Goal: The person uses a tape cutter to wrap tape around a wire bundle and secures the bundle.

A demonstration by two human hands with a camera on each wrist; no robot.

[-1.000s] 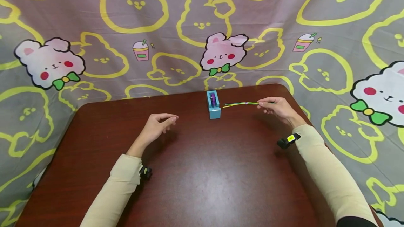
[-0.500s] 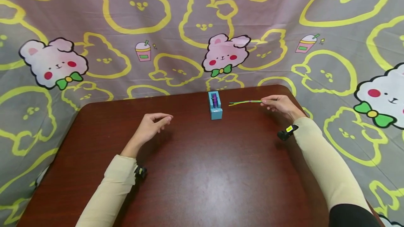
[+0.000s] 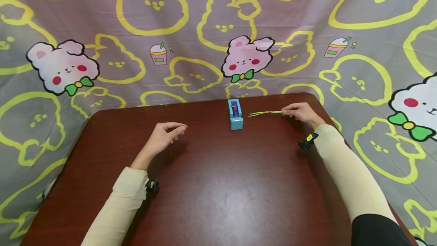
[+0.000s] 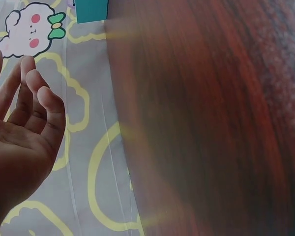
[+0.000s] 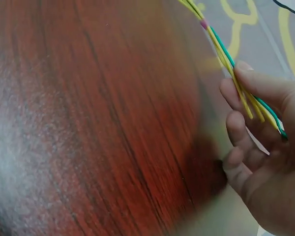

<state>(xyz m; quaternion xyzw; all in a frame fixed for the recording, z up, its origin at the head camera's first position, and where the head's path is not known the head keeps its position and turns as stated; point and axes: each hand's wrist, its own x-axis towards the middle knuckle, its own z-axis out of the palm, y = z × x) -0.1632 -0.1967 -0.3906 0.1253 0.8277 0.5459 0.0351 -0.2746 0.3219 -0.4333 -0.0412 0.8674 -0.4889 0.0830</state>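
My right hand [image 3: 302,113] pinches one end of a thin bundle of yellow and green wires [image 3: 266,112] between thumb and forefinger, low over the far right of the table. The bundle points left, its free ends spread a little. A small purple band [image 5: 203,23] circles it in the right wrist view. Just left of the free ends stands a light blue tape dispenser [image 3: 236,123] with a purple roll [image 3: 235,108] in it. My left hand [image 3: 162,137] hovers left of the dispenser, fingers loosely bent and holding nothing; the left wrist view shows its palm [image 4: 19,152].
The brown wooden table [image 3: 218,185] has rounded far corners. A printed cloth [image 3: 191,18] with cartoon rabbits hangs behind and along both sides, close to the dispenser at the back. Each wrist wears a black camera, such as the right one [image 3: 308,142].
The wire bundle has moved slightly right, away from the dispenser, in my right hand, then come down a little. My left hand has drawn back left. The head view has shifted slightly.
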